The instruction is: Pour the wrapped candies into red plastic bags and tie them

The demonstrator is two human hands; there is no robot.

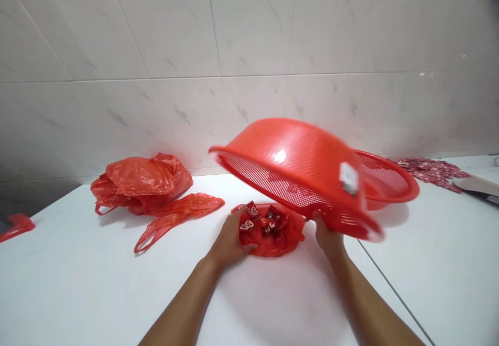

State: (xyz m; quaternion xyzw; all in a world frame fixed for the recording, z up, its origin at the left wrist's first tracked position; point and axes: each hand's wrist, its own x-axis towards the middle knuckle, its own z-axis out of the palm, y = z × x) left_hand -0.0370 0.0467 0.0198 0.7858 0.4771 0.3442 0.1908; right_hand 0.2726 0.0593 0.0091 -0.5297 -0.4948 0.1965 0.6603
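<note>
Red plastic dominates the white counter [78, 283]. There are two round, mesh-walled baskets: the near basket [288, 164], ribbed and blurred, tips up in the right hand [327, 234], which grips its rim, and the far basket [384, 179] sits just behind it. The left hand [230, 239] lies open on glossy packets [268, 221] (too jumbled to count) and a thin, crinkled bag [292, 236]. Further left sits one crumpled heap [136, 179] with looped handles; far right, one patterned pile [432, 174].
</note>
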